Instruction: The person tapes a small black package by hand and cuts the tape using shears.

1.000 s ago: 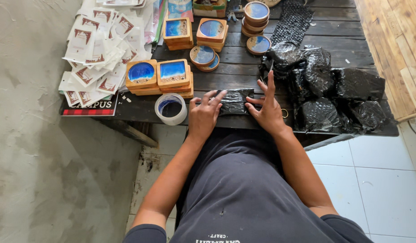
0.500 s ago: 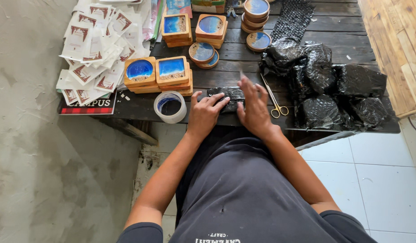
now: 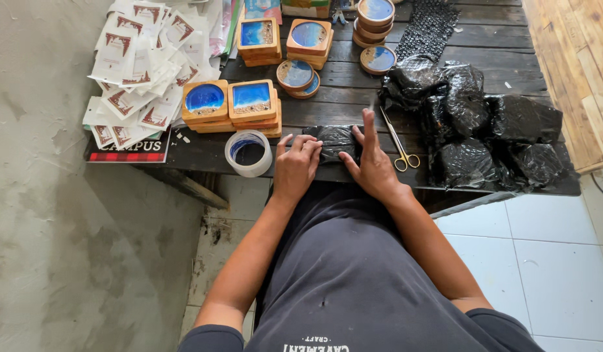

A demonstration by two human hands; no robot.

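Black-wrapped parcel [image 3: 334, 140] lies flat at the near edge of the dark wooden desk [image 3: 340, 98], a small oblong bundle in shiny, crinkled black plastic. The left hand [image 3: 296, 166] presses on its left end with fingers [image 3: 308, 145] curled down onto the wrap; the right hand [image 3: 373, 166] lies over its right end, forefinger stretched straight out and thumb against the wrap. Neither hand lifts it.

Just right of the right hand lies one pair of gold-handled scissors [image 3: 400, 145]. Beyond them sits a heap of finished black parcels [image 3: 477, 124], about six, though their edges run together. One tape roll [image 3: 249, 153] stands just left of the left hand. Behind it are square wooden coasters [image 3: 230, 104] with blue tops in four stacks, and round ones [image 3: 373, 19] in three groups. A loose pile of white printed packets [image 3: 142, 65] covers the desk's left end.
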